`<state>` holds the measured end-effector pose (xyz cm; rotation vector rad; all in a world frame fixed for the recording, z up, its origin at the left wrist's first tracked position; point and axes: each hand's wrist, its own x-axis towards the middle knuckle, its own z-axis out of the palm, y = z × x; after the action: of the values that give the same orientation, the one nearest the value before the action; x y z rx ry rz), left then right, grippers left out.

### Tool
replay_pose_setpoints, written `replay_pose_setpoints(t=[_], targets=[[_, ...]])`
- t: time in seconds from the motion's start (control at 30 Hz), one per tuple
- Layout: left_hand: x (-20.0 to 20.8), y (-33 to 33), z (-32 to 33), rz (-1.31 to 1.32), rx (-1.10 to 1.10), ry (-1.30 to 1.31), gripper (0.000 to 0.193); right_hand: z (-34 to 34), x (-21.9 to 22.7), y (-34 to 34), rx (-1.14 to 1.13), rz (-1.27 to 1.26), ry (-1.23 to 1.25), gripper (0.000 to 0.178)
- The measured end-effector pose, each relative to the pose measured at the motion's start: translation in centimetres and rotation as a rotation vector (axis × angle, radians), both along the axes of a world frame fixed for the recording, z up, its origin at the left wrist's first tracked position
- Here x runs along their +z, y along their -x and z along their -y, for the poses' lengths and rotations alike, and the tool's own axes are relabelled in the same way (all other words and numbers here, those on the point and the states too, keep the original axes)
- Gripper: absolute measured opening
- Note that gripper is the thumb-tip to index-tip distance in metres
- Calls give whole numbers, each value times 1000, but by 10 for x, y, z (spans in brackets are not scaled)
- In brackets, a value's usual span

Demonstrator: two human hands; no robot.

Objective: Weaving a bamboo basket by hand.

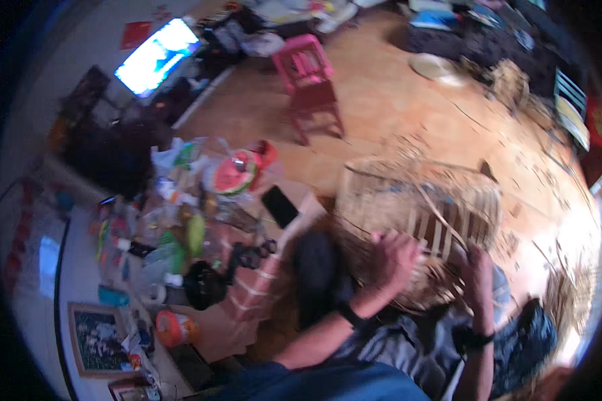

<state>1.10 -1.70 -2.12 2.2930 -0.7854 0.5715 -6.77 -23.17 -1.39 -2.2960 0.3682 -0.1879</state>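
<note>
A woven basket (361, 194) of pale bamboo strips lies in front of my knees, its upright slats showing at the right side. Closed fingers of my left hand (396, 259) grip its near edge, though blur hides exactly which strands they press. To the right, my right hand (476, 271) is closed around one end of a long, thin bamboo strip (441, 217). That strip slants from my fist up across the basket to the far left. Loose strands bunch between the two hands. Both wrists wear dark bands.
On my left, a cluttered table holds a phone (279, 206), a cut watermelon (235, 172), bags and an orange tub (176, 328). A pink chair (304, 67) stands ahead. Bamboo scraps litter the floor; a bundle of strips (568, 294) lies at right. A lit screen (157, 57) glows far left.
</note>
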Motion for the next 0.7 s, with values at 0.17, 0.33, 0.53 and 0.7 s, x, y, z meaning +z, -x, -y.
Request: replay_pose_setpoints(t=[0.17, 0.33, 0.53, 0.7], targets=[[5, -2, 0, 51, -45, 104, 27, -5, -4, 5, -37, 91, -49, 35], [-2, -18, -22, 91, -54, 171, 33, -28, 3, 2, -37, 48, -103, 30], [3, -46, -54, 100, -116, 214, 38, -65, 21, -8, -5, -24, -103, 17], [-9, -59, -53, 76, -111, 166, 30, -68, 17, -16, -16, 48, -178, 22]])
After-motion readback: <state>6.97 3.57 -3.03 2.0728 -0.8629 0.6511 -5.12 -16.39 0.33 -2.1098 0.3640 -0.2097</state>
